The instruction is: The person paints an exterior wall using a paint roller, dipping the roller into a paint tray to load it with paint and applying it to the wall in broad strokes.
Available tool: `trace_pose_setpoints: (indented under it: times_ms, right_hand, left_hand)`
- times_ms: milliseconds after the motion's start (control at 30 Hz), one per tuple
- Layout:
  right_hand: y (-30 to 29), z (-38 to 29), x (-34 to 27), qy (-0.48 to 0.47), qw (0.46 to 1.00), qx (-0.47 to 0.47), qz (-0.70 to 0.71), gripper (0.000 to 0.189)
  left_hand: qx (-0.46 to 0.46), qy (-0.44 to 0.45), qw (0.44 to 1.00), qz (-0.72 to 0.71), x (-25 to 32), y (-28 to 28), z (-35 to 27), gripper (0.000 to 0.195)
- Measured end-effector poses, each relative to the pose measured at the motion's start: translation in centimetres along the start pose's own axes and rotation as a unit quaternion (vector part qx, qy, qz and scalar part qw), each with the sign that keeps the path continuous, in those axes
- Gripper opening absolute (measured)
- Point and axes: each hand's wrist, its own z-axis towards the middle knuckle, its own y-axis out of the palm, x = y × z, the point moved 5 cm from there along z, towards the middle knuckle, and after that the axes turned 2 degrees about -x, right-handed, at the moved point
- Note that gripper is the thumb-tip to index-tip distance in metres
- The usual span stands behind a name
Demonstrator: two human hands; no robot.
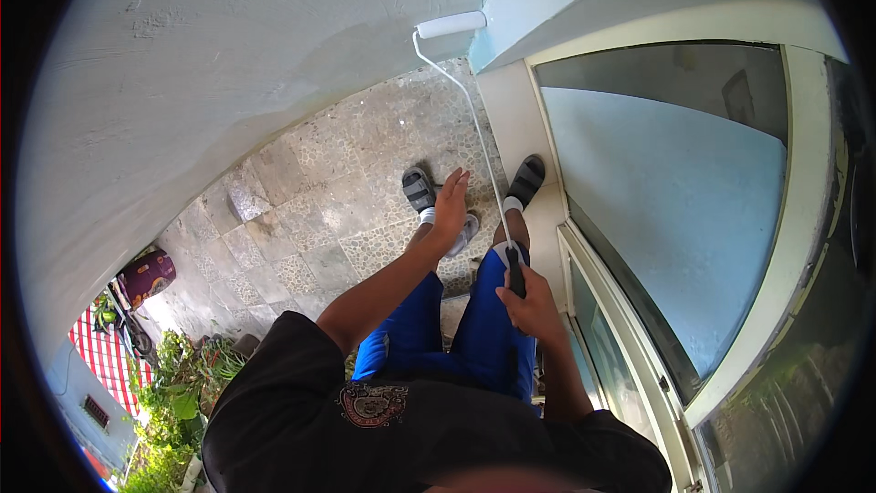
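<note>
My right hand (530, 305) is wrapped around the black handle of a long paint roller (514, 274). Its thin white metal rod runs up and away to a white roller sleeve (452, 24), which lies at the wall's inner corner; whether it presses on the surface I cannot tell. My left hand (452, 209) holds nothing and is raised beside the rod, its fingers stretched out and close together. A pale grey-white wall (239, 34) with rough patches fills the upper left. Light blue paint shows on the adjoining wall (540, 0) at the corner.
A framed glass window (664, 205) stands close on my right, beside a pale ledge (510, 99) under one sandalled foot. Patterned tiles (321, 198) cover the floor. A loose sandal (465, 236) lies near my feet. Plants (178, 397) and a purple container (145, 279) stand at lower left.
</note>
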Motion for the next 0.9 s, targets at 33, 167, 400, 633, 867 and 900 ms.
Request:
trace_pose_setpoints:
  times_ms: [33,167,400,633,867,900]
  right_hand:
    - [0.4,-0.9,-0.8,-0.007,1.000,0.001,0.001,0.014]
    - [0.4,5.3,3.0,-0.053,0.997,0.032,-0.044,0.011]
    - [1.4,14.5,1.7,-0.051,0.997,0.054,-0.036,0.007]
    - [2.5,-7.2,-6.3,-0.046,0.999,0.006,0.029,0.015]
    - [2.8,-4.3,-6.2,-0.039,0.999,0.006,0.001,0.012]
    - [2.7,0.1,-5.5,-0.037,0.999,0.005,-0.003,0.010]
  left_hand:
    - [0.002,-0.009,1.000,-0.002,0.5,-0.1,-0.7,0.057]
    - [0.047,0.005,0.997,-0.053,2.9,0.2,-2.5,0.048]
    - [0.059,0.032,0.997,-0.031,5.4,-0.4,-4.6,0.046]
    - [0.021,0.079,0.997,-0.007,10.1,-1.4,-9.9,0.048]
    - [-0.001,0.111,0.993,-0.030,12.5,-1.7,-14.6,0.049]
    - [0.006,0.117,0.993,-0.031,13.1,-2.0,-14.7,0.049]
